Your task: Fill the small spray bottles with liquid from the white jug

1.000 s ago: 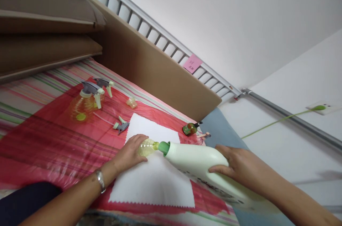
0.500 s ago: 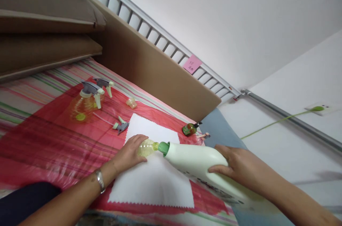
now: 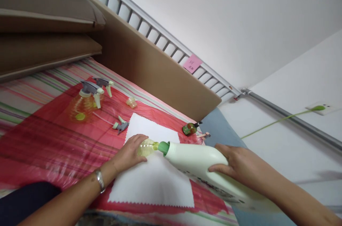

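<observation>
My left hand is wrapped round a small clear yellow bottle that rests on a white cloth. My right hand grips a large white jug, tipped on its side. The jug's green spout touches the small bottle's open neck. The cloth lies on a red plastic sheet over a striped cover.
On the red sheet stand two yellow spray bottles with grey triggers, a loose trigger head, a small clear cap and a small green bottle. A brown board and a railing run behind. A grey-blue pad lies right.
</observation>
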Tool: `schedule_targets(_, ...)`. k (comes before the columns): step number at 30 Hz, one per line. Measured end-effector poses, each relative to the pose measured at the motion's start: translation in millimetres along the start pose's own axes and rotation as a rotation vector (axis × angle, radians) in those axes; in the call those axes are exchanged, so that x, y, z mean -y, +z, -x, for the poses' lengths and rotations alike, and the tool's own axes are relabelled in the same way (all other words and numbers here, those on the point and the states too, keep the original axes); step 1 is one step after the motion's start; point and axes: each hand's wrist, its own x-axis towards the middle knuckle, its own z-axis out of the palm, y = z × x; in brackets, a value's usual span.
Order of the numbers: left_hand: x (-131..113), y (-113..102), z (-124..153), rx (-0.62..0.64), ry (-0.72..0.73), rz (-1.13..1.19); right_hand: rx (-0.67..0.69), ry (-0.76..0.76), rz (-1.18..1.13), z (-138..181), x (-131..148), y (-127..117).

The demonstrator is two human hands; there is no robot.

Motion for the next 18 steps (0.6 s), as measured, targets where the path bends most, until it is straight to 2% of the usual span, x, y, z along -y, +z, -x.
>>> schedule_targets(18,-0.7,-0.5,-0.1,0.006,0.002,-0.005,-0.022,-0.007,-0.015,0.4,0.5,-0.3)
